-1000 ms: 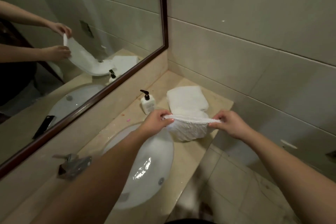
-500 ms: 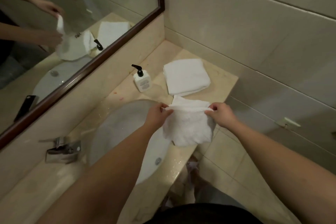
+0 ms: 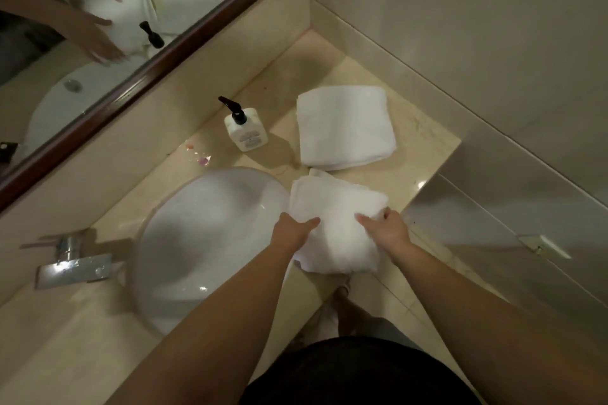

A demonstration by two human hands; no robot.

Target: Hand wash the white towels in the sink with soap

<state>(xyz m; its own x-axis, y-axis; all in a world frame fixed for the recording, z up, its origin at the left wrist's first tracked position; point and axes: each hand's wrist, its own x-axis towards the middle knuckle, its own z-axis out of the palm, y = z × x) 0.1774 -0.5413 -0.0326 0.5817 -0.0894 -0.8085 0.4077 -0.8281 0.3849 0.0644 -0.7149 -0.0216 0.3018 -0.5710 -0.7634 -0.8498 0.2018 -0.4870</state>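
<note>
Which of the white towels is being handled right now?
The near towel by the sink, under the left hand and right hand. The folded stack beside the soap bottle lies untouched.
</note>
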